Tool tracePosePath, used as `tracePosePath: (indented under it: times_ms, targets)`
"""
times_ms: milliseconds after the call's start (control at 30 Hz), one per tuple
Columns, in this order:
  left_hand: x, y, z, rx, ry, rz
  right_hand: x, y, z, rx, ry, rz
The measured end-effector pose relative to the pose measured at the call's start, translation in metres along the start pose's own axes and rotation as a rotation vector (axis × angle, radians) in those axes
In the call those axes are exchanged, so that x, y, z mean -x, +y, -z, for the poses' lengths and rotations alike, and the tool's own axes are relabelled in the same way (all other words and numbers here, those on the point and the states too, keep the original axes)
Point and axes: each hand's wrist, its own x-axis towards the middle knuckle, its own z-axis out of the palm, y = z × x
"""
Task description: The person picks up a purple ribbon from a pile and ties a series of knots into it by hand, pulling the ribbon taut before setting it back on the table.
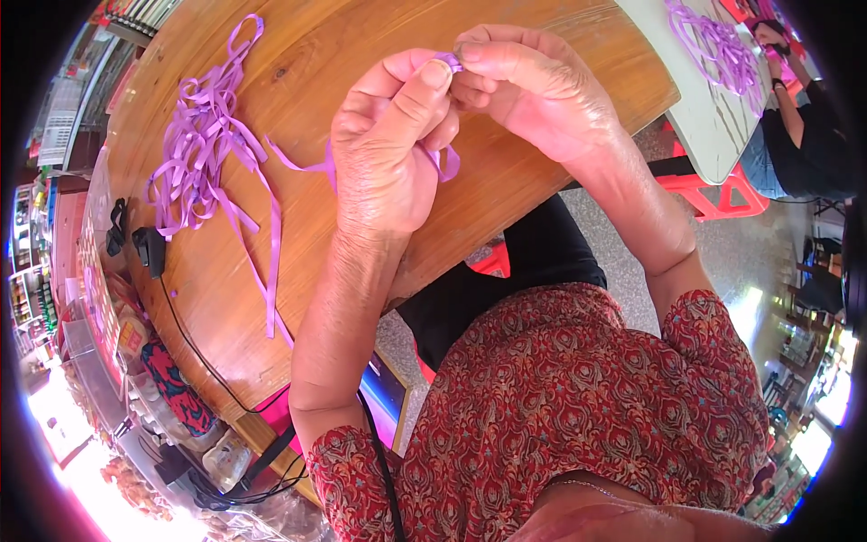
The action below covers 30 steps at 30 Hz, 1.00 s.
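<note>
Above the wooden table (307, 99), a purple ribbon (448, 63) is pinched between my two hands. My left hand (393, 135) grips it between thumb and forefinger, and a loop of the same ribbon comes out below the palm. From that hand a loose tail runs left across the wood. My right hand (533, 86) meets the left at the fingertips, thumb and forefinger closed on the ribbon's small bunched end. To the left lies a tangled pile of purple ribbons (203, 144), with long strands trailing toward the near edge.
A black plug-like device (149, 251) with a cable rests at the table's left side. On the right, a pale table (695, 99) bears more purple ribbons (718, 50), where another person's hands (772, 36) are. A red stool (718, 194) stands beneath it. Packed shelves line the far left.
</note>
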Motion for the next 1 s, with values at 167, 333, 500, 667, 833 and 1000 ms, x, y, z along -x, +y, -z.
tracePosePath:
  times_ms: [167,333,500,667,833,1000]
  targets:
    - [-0.003,-0.003,0.007,0.074,-0.043,0.016,0.005,-0.009,-0.014,0.303,0.149,0.115]
    - [0.002,0.0,-0.002,0.0,0.047,0.016,0.005,-0.002,-0.016,0.834,0.208,0.508]
    - [0.001,0.0,-0.001,-0.056,0.13,-0.015,0.014,-0.014,-0.032,0.951,0.315,0.691]
    - [0.001,0.0,-0.002,-0.089,0.109,-0.016,0.027,-0.035,-0.044,1.268,0.25,0.81]
    - [0.0,-0.001,-0.001,-0.105,0.095,-0.028,0.011,-0.013,-0.018,1.207,0.156,0.967]
    - [0.002,-0.002,0.0,-0.105,0.103,-0.033,0.012,-0.011,-0.018,1.101,0.153,0.867]
